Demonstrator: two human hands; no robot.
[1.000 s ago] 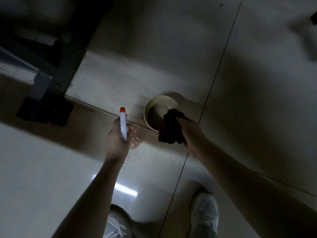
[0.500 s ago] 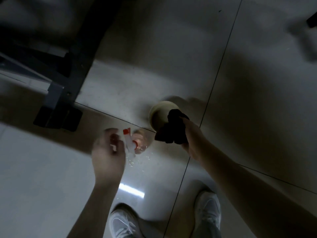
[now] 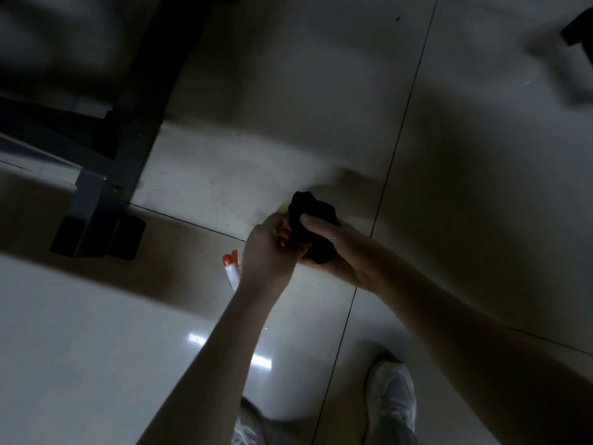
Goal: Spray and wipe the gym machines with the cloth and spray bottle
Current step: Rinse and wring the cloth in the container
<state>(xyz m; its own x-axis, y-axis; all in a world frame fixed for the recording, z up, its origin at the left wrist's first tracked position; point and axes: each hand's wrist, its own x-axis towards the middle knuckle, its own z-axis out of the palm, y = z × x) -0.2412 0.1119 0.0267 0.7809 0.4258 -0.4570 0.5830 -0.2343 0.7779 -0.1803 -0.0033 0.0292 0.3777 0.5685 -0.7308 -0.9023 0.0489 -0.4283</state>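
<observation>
Two hands meeting over the tiled floor (image 3: 481,155), both on the same black cloth (image 3: 313,231). Right hand (image 3: 340,252) curled around the bunched cloth from the right, thumb laid across its top, palm beneath. Left hand (image 3: 268,248) closed in from the left, fingertips pinched into the cloth's near edge, knuckles toward the camera. Cloth crumpled into a dark lump, one peak poking up above both hands. Spray bottle (image 3: 231,269) just beside and below the left wrist, out of either grip, only its white neck and orange nozzle showing past the hand; whether standing or lying on the floor, cannot tell. Pale round rim (image 3: 284,207) barely visible behind the left hand, mostly hidden. Bare forearms reaching in from the bottom edge. Farther out to the left, dark metal machine frame (image 3: 128,123) with a grey post ending in a black rubber foot (image 3: 96,234) resting on the floor. Glossy tiles with dark grout lines and a bright light reflection near the bottom. White shoe (image 3: 393,393) at the lower right, second shoe (image 3: 244,433) partly in view at the bottom centre.
</observation>
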